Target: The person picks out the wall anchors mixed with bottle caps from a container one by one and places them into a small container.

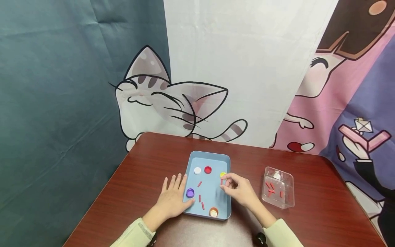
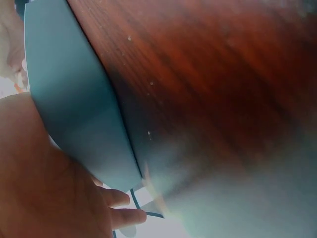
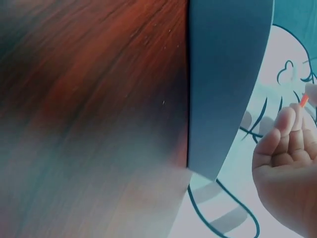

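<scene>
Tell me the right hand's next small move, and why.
Probably carry the red stick rightward until it is over the clear plastic box. The right hand pinches it above the blue tray, and several similar red sticks already lie in the box, which suggests that it belongs there. The left hand rests at the tray's left edge.

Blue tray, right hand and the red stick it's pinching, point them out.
Blue tray (image 1: 211, 187): head view, bare part of its floor.
Right hand (image 1: 240, 189): head view, back of the hand.
Red stick (image 3: 304, 100): right wrist view, middle of its visible length.
</scene>
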### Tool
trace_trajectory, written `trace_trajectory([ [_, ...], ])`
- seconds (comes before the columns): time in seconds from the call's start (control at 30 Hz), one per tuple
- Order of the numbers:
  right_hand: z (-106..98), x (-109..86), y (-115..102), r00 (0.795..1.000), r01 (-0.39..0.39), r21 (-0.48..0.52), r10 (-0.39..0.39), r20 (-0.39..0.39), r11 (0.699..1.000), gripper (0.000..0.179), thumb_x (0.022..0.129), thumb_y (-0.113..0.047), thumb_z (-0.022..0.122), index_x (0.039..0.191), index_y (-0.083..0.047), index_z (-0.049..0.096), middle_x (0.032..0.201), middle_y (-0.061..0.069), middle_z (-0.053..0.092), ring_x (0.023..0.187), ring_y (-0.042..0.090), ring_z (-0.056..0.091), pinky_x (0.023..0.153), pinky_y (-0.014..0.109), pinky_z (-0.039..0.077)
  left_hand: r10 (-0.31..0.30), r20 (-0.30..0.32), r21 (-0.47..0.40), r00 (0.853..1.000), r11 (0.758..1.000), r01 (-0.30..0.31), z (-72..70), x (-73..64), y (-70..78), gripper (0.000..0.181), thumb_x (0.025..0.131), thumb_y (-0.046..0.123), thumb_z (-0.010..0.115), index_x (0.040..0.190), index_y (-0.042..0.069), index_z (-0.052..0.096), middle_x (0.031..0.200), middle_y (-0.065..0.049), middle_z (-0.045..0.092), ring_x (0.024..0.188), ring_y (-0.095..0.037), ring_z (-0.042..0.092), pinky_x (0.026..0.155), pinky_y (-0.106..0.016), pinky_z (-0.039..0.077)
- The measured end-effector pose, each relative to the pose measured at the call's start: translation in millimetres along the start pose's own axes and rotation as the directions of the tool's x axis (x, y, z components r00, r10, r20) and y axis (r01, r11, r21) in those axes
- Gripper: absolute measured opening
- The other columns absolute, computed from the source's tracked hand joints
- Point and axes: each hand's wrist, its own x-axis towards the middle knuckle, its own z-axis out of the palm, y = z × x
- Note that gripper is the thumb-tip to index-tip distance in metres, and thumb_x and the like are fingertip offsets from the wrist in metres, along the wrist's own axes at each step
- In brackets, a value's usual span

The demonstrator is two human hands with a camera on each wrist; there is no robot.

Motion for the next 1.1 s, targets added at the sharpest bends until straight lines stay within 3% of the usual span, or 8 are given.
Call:
trace_trajectory([
  [0.33, -25, -12.3, 11, 1.000, 0.014, 0.130, -0.016, 0.013, 0.991, 0.025, 0.084, -0.004, 0.081, 0.106, -0.009, 0.070, 0.079, 0.002, 0.062, 0.068, 0.008, 0.056, 0.059, 0.022, 0.048, -0.001, -0.010, -0.007, 1.000, 1.000, 0.001, 0.4, -0.1, -0.3, 0.093, 0.092, 0.063, 0.057, 0.159, 0.004, 0.029, 0.161, -0.022, 0.032, 0.149, -0.044, 0.028, 0.119, -0.065, 0.011],
  [0.53, -46, -16.0, 19, 1.000, 0.008, 0.145, -0.010, 0.016, 0.989, 0.023, 0.087, -0.007, 0.079, 0.108, -0.006, 0.069, 0.080, 0.002, 0.062, 0.068, 0.010, 0.057, 0.059, 0.022, 0.048, -0.006, -0.005, -0.016, 1.000, 1.000, 0.006, 2.7, 1.1, -1.1, 0.094, 0.092, 0.063, 0.057, 0.159, 0.005, 0.029, 0.162, -0.022, 0.032, 0.150, -0.044, 0.027, 0.119, -0.066, 0.010],
  [0.77, -73, -20.2, 32, 0.996, 0.084, 0.104, -0.085, 0.002, 0.991, 0.024, 0.087, -0.001, 0.077, 0.109, -0.005, 0.068, 0.080, 0.001, 0.061, 0.067, 0.009, 0.056, 0.057, 0.023, 0.048, -0.006, -0.009, -0.014, 1.000, 1.000, 0.006, 2.5, 1.3, -0.4, 0.094, 0.091, 0.064, 0.057, 0.159, 0.005, 0.029, 0.161, -0.021, 0.033, 0.149, -0.043, 0.028, 0.119, -0.066, 0.011],
  [0.93, -90, -22.9, 40, 0.995, 0.097, 0.082, -0.098, -0.001, 0.992, 0.024, 0.088, 0.002, 0.075, 0.109, -0.004, 0.067, 0.080, 0.000, 0.060, 0.064, 0.007, 0.053, 0.051, 0.025, 0.044, 0.002, -0.010, -0.013, 1.000, 1.000, -0.003, -0.1, 1.1, 0.6, 0.093, 0.092, 0.063, 0.057, 0.159, 0.004, 0.029, 0.161, -0.022, 0.032, 0.149, -0.044, 0.028, 0.119, -0.065, 0.011],
  [1.1, -104, -28.1, 48, 0.994, 0.111, 0.099, -0.111, -0.007, 0.989, 0.025, 0.087, 0.006, 0.074, 0.110, -0.001, 0.066, 0.081, 0.001, 0.061, 0.066, 0.008, 0.055, 0.054, 0.026, 0.045, 0.007, -0.012, -0.018, 1.000, 1.000, -0.007, -1.7, 0.5, 1.2, 0.093, 0.092, 0.063, 0.058, 0.158, 0.003, 0.030, 0.161, -0.023, 0.033, 0.149, -0.044, 0.028, 0.119, -0.066, 0.012],
])
